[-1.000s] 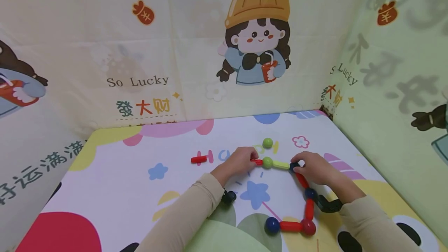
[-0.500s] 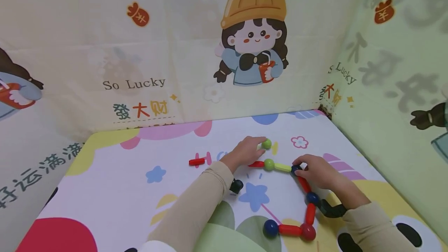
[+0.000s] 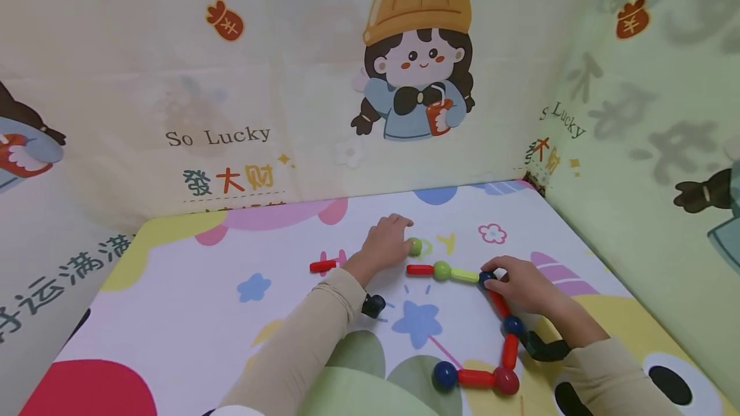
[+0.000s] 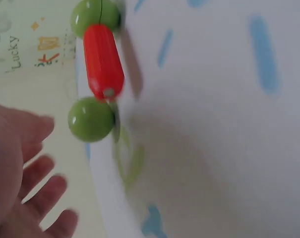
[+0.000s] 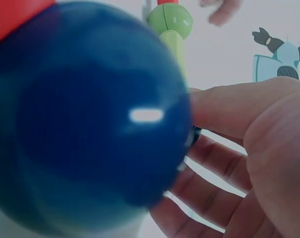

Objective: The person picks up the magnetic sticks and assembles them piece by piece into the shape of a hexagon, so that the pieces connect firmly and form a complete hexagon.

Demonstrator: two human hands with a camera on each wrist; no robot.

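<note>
My left hand (image 3: 383, 244) is over the mat beside a loose green ball (image 3: 415, 246). In the left wrist view its fingers are spread, apart from that ball (image 4: 91, 119). My right hand (image 3: 523, 284) pinches a dark blue ball (image 3: 487, 279) joining a yellow-green rod (image 3: 464, 275) and a red rod. Leftward, the yellow-green rod meets another green ball (image 3: 442, 270), then a red rod (image 3: 420, 269) with a free end. Toward me the chain runs through a blue ball (image 3: 512, 325), a red rod (image 3: 509, 351), a red ball (image 3: 506, 380), another red rod (image 3: 476, 378) and a blue end ball (image 3: 445, 375).
A separate red rod (image 3: 322, 266) lies left of my left hand. Black wrist devices (image 3: 543, 346) are at both wrists. The printed table mat (image 3: 191, 313) meets a fabric wall (image 3: 312, 82) at the back and another at the right.
My left hand has let go of the chain's left red rod and reached the loose green ball. That ball has shifted left, nearer the rod's free end. My right hand keeps its pinch.
</note>
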